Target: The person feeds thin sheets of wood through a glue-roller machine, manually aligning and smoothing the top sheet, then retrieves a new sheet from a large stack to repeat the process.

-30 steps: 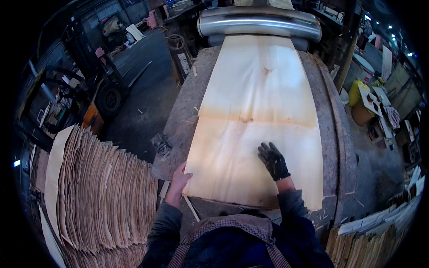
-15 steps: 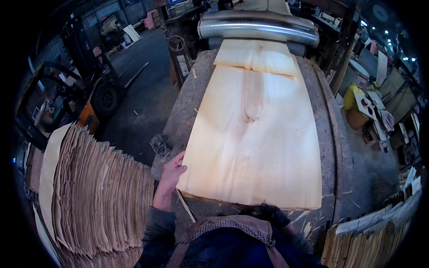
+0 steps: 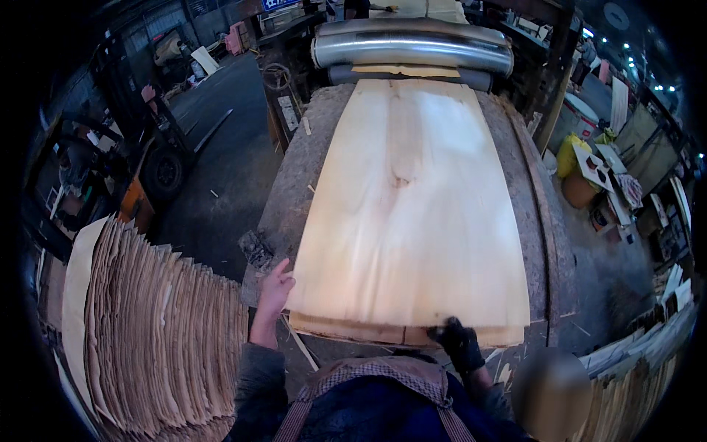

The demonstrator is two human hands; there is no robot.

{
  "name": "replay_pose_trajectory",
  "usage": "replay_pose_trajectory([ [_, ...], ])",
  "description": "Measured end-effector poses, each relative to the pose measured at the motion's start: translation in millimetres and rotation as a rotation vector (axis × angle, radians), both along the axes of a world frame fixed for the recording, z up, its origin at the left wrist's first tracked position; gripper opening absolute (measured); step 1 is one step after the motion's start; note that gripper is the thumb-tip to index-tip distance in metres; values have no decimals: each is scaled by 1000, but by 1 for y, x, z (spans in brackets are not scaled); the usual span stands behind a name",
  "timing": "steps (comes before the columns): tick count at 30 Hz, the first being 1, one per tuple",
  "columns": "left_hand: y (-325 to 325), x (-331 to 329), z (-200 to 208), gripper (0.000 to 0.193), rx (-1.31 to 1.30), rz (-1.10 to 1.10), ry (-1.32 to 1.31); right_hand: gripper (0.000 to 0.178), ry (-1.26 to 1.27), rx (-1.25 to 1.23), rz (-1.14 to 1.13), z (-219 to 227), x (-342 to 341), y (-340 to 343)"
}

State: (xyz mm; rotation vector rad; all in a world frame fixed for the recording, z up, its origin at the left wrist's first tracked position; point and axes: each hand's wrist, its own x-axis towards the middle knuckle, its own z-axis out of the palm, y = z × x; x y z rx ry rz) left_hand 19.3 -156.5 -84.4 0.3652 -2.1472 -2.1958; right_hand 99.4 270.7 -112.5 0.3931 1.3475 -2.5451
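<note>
A large pale wood veneer sheet (image 3: 405, 243) lies lengthwise before me on top of more veneer; an under sheet's edge (image 3: 346, 329) shows along the near side. My bare left hand (image 3: 273, 296) is at the sheet's left edge near its front corner, index finger stretched and thumb apart. In a dark glove, my right hand (image 3: 458, 345) has its curled fingertips at the top sheet's near edge; the fingers' undersides are hidden. Beyond the far end are shiny metal rollers (image 3: 412, 53), with the end of another veneer piece (image 3: 405, 71) between them.
A tall stack of veneer sheets (image 3: 166, 331) stands at my left, and more stacked wood (image 3: 637, 383) is at lower right. The worktable (image 3: 541, 243) has a raised rail along its right side. A forklift (image 3: 151, 158) stands far left. Behind the rollers, a person (image 3: 357, 9) is partly visible.
The upper veneer piece has gone forward into the rollers. Another top sheet has slid forward, exposing the under sheet's near edge. My right hand has come up onto that edge; my left fingers have loosened.
</note>
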Motion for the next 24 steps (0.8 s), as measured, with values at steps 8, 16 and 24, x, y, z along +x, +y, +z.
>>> replay_pose_trajectory([
  [8, 35, 17, -78, 74, -1202, -76, -170, 19, 40, -176, -103, -27, -127, 4],
  [16, 42, 16, -62, 78, -1075, -61, -251, 20, 146, -476, -67, -34, -210, -6],
  [24, 10, 2, -70, 55, -471, 11, -224, 44, 11, -407, 154, -43, -144, -17],
])
